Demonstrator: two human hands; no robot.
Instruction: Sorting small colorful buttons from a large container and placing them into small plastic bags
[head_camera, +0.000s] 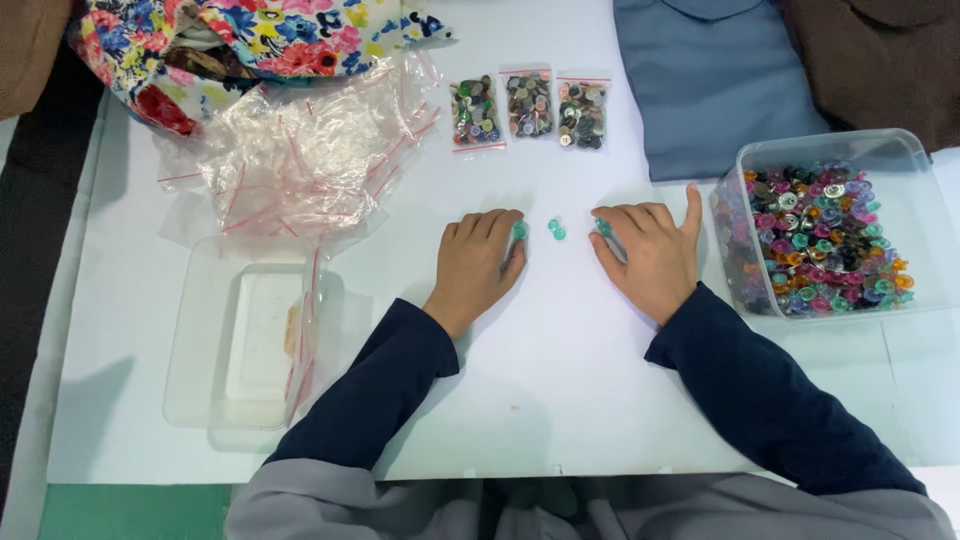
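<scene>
Head view: teal buttons (556, 229) at the table's middle are flanked by the left hand (480, 262) and right hand (645, 255), each pressed flat with one at its fingertips; gentle sliding would prevent scattering.

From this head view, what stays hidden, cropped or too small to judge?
- Left hand and right hand: palms down, so anything under them is hidden.
- Teal buttons: too small to count holes.
- Three filled bags: contents too small to sort.
- Floral fabric: cut off by the top edge.
- Button tub: lower layers buried.
</scene>
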